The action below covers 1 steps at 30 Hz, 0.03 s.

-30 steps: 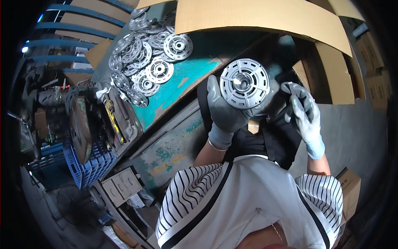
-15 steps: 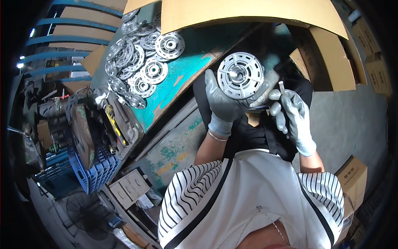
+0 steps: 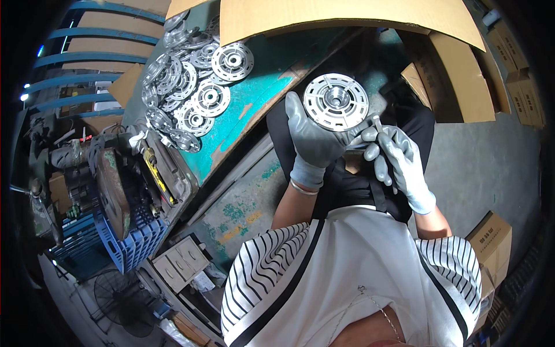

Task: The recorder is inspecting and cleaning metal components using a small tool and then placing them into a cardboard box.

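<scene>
In grey-coated gloves, both my hands are raised over my lap. My left hand point(image 3: 317, 136) grips a round silver metal disc point(image 3: 312, 103) by its lower edge. The slotted, ribbed face with a threaded-looking hub is turned up toward me. My right hand point(image 3: 398, 153), just right of the disc, has its fingers closed on a thin pale stick-like tool point(image 3: 377, 122), whose tip stands up past the fingertips. What the rest of that tool looks like is hidden in the glove. Many like metal discs point(image 3: 211, 98) lie heaped on the green worktable point(image 3: 254, 110) at the left.
An open cardboard box point(image 3: 352, 14) covers the far side of the table. A bench vise-like machine point(image 3: 110, 185) and a blue plastic crate point(image 3: 130, 243) stand at the left. Below are a small drawer cabinet point(image 3: 182, 263) and a floor fan point(image 3: 121, 301). More cartons point(image 3: 490, 237) sit at right.
My right hand has moved left, bringing the stick-like tool closer to the disc. The disc has tilted slightly in my left hand. The view has shifted a little.
</scene>
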### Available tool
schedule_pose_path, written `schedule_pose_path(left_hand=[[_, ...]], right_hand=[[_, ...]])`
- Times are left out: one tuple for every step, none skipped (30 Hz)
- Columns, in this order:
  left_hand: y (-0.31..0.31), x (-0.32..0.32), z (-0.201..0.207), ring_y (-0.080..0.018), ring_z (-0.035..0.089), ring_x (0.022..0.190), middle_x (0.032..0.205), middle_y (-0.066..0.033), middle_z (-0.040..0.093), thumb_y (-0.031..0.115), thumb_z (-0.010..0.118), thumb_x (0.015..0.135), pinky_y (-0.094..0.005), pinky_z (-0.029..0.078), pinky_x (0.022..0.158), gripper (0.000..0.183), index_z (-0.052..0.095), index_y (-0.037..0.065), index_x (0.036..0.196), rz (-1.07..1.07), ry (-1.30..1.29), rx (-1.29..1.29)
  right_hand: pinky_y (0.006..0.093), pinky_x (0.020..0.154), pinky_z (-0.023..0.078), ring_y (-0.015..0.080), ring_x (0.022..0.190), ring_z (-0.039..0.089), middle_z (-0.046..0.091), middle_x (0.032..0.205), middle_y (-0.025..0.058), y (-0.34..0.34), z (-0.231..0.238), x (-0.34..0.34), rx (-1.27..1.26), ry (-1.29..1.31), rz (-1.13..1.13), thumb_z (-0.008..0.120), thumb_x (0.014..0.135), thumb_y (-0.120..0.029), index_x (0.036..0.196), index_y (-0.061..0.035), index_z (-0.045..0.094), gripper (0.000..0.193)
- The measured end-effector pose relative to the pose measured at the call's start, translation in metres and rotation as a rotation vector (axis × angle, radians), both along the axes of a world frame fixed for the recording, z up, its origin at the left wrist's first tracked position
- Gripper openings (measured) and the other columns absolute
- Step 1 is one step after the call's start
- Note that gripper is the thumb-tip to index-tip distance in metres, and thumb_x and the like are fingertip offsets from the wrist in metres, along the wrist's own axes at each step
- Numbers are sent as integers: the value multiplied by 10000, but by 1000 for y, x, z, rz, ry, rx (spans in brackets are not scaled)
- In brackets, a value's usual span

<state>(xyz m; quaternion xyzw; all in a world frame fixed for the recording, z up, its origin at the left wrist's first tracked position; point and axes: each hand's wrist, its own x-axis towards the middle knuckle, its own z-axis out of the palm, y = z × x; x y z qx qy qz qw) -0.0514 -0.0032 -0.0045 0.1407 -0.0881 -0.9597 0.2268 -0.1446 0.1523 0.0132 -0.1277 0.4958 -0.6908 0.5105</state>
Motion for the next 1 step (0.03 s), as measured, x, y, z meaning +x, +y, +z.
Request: schedule_pose_path(left_hand=[[0,0,0,-290,570,866,974,-123,650,318,560,904,-388,396,890,402,578,-52,1060,-1,0,2]], right_hand=[[178,345,340,65,425,485,646,781,79,0,-1,0,-4,-6,0,462,979,-197,1006,31,559,249]])
